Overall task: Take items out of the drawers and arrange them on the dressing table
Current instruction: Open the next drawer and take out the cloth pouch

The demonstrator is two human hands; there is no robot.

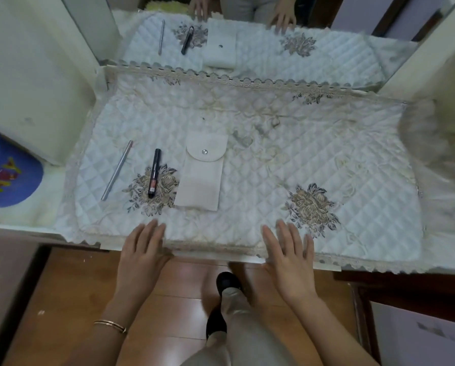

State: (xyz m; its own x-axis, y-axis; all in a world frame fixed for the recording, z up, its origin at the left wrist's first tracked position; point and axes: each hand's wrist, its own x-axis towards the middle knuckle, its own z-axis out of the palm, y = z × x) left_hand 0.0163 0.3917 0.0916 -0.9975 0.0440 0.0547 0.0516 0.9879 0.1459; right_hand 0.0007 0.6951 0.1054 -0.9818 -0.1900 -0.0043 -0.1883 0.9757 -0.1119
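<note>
Cap [7, 167] lettering, black pen [154, 172] label: both illegible

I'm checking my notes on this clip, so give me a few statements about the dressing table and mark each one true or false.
1. A silver pencil, a black tube and a white pouch lie on the quilted cloth. True.
2. The pouch's flap is lifted open. False: the flap lies closed, with its snap showing.
3. One hand grips the black tube. False: the left hand and right hand both lie open at the cloth's front edge, holding nothing.
4. The black tube lies between the pencil and the pouch. True.
5. A blue cap sits off the cloth's left side. True.
</note>
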